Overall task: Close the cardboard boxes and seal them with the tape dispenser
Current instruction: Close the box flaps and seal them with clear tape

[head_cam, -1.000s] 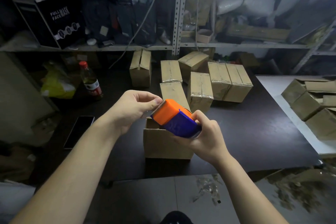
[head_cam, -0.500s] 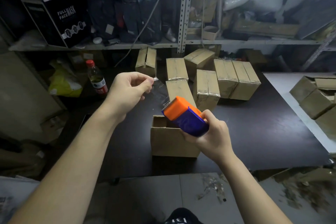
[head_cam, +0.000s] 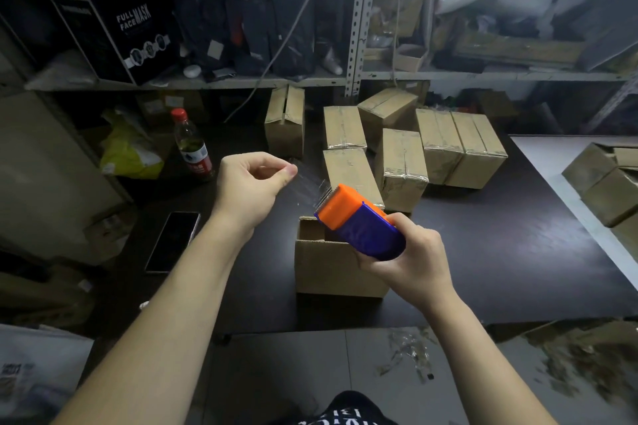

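Observation:
My right hand [head_cam: 409,260] grips an orange and blue tape dispenser [head_cam: 357,224] just above an open cardboard box [head_cam: 331,269] near the front of the dark table [head_cam: 500,252]. A strip of clear tape [head_cam: 309,181] stretches from the dispenser's toothed edge up and left to my left hand [head_cam: 250,191], which pinches its free end between thumb and fingers. Behind the open box stand several closed, taped cardboard boxes [head_cam: 402,169].
A phone [head_cam: 172,241] lies on the table at the left, with a red-capped bottle [head_cam: 193,147] and a yellow bag [head_cam: 129,152] behind it. More cardboard boxes [head_cam: 607,183] sit on a white surface at the right. Cluttered metal shelving [head_cam: 355,21] stands behind.
My left hand took the tape end at the dispenser and pulled it up and left, drawing out a strip. The right hand with the dispenser stayed over the open box.

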